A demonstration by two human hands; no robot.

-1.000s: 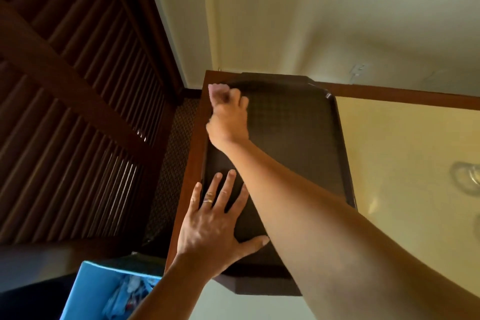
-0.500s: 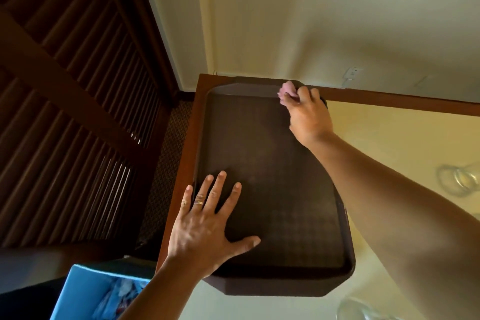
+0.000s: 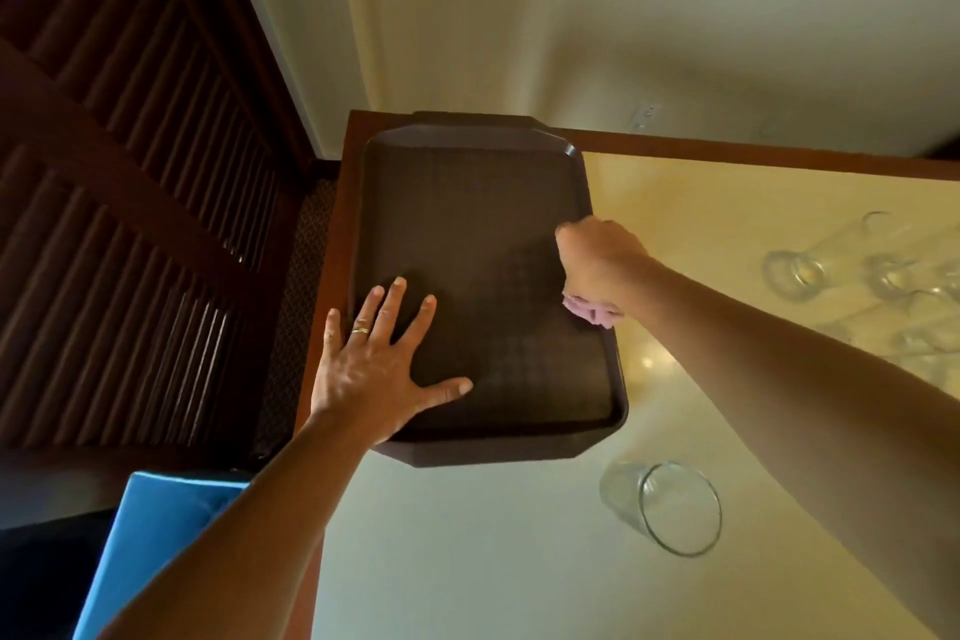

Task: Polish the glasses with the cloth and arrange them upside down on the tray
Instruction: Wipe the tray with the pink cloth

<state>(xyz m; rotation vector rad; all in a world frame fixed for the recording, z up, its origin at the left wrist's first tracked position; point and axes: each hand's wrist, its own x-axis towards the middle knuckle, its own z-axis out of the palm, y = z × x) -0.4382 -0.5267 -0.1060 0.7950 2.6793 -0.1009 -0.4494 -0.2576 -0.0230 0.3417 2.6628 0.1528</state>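
Note:
A dark brown tray [image 3: 467, 203] lies at the left end of a pale yellow table [image 3: 701, 224]. My left hand [image 3: 379, 359] rests flat on the tray's near left corner, fingers spread, a ring on one finger. My right hand [image 3: 597, 265] is at the tray's right rim, shut on a pink cloth [image 3: 589, 311] that presses on the tray. One clear glass [image 3: 662, 507] stands upright on the table just in front of the tray. Several more clear glasses [image 3: 852, 270] stand grouped at the right edge of view.
The table has a dark wooden border [image 3: 727, 146] and stands against a cream wall. Dark slatted wooden doors [image 3: 130, 198] fill the left. A blue box [image 3: 150, 535] sits below the table's near left corner.
My right hand with the cloth has swept from the tray's far left corner to its far right corner, then down the right side. My left hand has stayed flat on the tray.

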